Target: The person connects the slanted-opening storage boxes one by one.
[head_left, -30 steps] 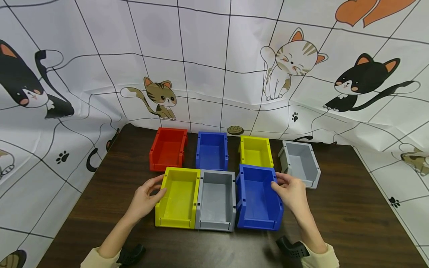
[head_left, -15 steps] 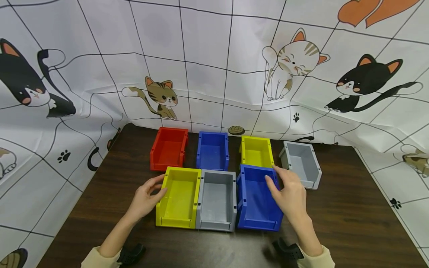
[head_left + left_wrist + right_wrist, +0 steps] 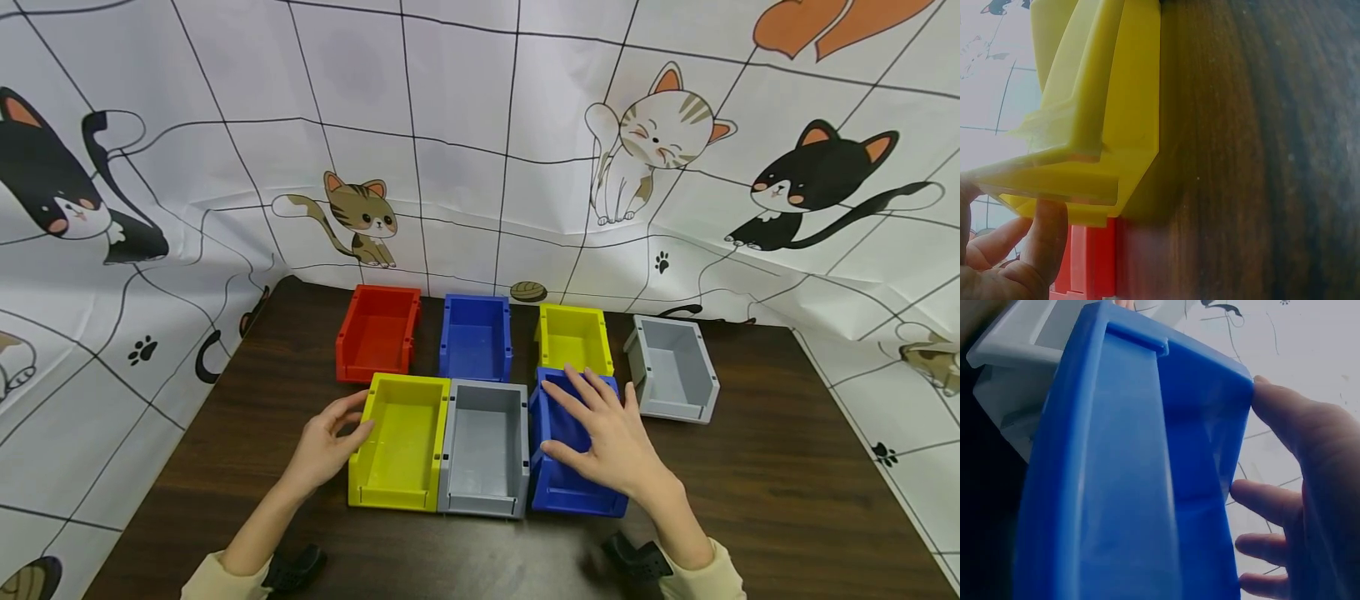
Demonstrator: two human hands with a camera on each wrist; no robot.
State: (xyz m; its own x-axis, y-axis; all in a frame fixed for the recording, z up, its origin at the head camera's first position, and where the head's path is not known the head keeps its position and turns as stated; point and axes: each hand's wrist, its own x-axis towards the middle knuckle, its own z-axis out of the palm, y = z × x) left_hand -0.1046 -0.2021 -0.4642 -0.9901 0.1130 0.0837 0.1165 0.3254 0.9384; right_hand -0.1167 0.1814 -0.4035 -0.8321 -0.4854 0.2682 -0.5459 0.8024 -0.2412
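On the left of the front row, my left hand (image 3: 327, 446) grips the side rim of a yellow storage bin (image 3: 397, 442), thumb on one side and fingers on the other. Against that bin stands a grey bin (image 3: 483, 450). A blue bin (image 3: 573, 492) sits at the row's right end, slightly turned, with a narrow gap to the grey one. My right hand (image 3: 607, 437) is spread over the blue bin, fingers apart, covering part of its inside. In the right wrist view, fingertips (image 3: 1254, 492) reach the blue bin's edge.
Behind stands a second row: a red bin (image 3: 378, 333), a blue bin (image 3: 475, 337), a yellow bin (image 3: 574, 337) and a grey bin (image 3: 675, 367) at an angle. They rest on a dark wooden table (image 3: 795, 467). A white sheet (image 3: 465, 183) with printed cats hangs behind.
My right hand has let go of the front blue bin's right rim and moved left over it, fingers spreading. The left hand and the bins look the same.
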